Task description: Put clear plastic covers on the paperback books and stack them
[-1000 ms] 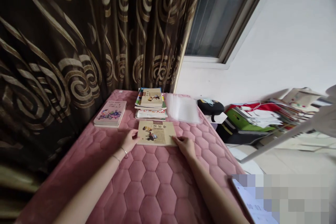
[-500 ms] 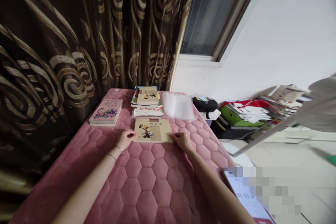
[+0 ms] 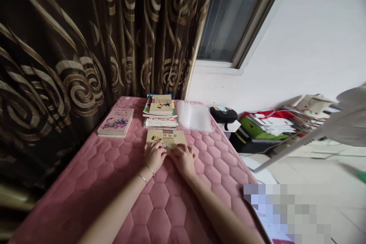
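Observation:
A beige book [image 3: 167, 135] with a cartoon picture and dark characters lies flat on the pink quilted mattress [image 3: 161, 213] in front of me. My left hand [image 3: 155, 157] rests on the near part of its cover, fingers bent and lying over the picture. Beside it my right hand [image 3: 183, 158] lies over the near right part, fingers a little apart. Both thumbs come close together at the near edge. Neither hand visibly lifts the book; the lower part of the cover is hidden beneath them.
Pink-covered books [image 3: 116, 122] are stacked on the left. Behind the beige book stands another book stack [image 3: 160, 112], with clear plastic sleeves [image 3: 196, 116] to its right. A phone [image 3: 271, 223], partly blurred out, lies at the right edge. Patterned curtains [image 3: 120, 34] hang along the left.
Both hands have left the book's left and right edges and moved inward onto the near part of its cover. The book has stayed nearly in place.

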`<state>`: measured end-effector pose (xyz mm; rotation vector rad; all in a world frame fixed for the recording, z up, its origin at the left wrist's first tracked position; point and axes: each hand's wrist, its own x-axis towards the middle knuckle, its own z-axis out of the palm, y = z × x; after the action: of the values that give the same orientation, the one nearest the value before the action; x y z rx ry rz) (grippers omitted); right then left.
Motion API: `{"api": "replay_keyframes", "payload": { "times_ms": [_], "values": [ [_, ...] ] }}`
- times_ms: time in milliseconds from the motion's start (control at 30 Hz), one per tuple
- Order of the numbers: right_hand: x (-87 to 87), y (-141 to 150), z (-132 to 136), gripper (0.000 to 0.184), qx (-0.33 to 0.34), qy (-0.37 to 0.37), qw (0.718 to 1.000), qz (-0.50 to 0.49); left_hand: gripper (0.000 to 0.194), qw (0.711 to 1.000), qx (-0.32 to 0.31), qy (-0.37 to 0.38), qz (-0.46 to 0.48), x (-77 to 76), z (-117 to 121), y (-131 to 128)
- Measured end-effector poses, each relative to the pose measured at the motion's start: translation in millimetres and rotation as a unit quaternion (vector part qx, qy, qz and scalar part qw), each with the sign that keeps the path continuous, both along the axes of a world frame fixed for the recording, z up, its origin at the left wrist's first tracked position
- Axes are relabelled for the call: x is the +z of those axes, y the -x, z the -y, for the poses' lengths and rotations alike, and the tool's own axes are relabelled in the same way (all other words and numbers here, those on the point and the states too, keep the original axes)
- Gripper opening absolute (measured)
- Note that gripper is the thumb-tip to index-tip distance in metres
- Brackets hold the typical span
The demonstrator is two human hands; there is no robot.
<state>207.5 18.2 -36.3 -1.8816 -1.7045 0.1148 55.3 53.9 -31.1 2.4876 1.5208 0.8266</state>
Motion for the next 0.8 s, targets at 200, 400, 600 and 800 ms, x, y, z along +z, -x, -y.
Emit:
{"api": "replay_keyframes", "payload": {
  "times_ms": [200,400,600,800],
  "values": [
    [-2.6,-10.7,-1.9,0.016,-0.009,-0.001,1.0,-0.003,0.009,1.0,0.024,-0.006,-0.012,-1.6,-0.1,7.0],
    [-8.6,-58.8,1.8,0.019,-0.031,0.023,0.999,-0.015,0.007,0.998,0.064,0.0,-0.017,-2.0,-6.1,57.9],
    [-17.7,-87.5,2.5,0.024,0.013,0.02,0.999,-0.028,0.009,0.998,0.027,0.042,-0.024,0.2,-17.0,88.3],
    [-23.3,-89.4,1.4,0.02,0.009,0.007,0.999,-0.047,0.016,0.997,-0.025,0.067,0.008,0.8,-19.9,95.1]
  ]
}}
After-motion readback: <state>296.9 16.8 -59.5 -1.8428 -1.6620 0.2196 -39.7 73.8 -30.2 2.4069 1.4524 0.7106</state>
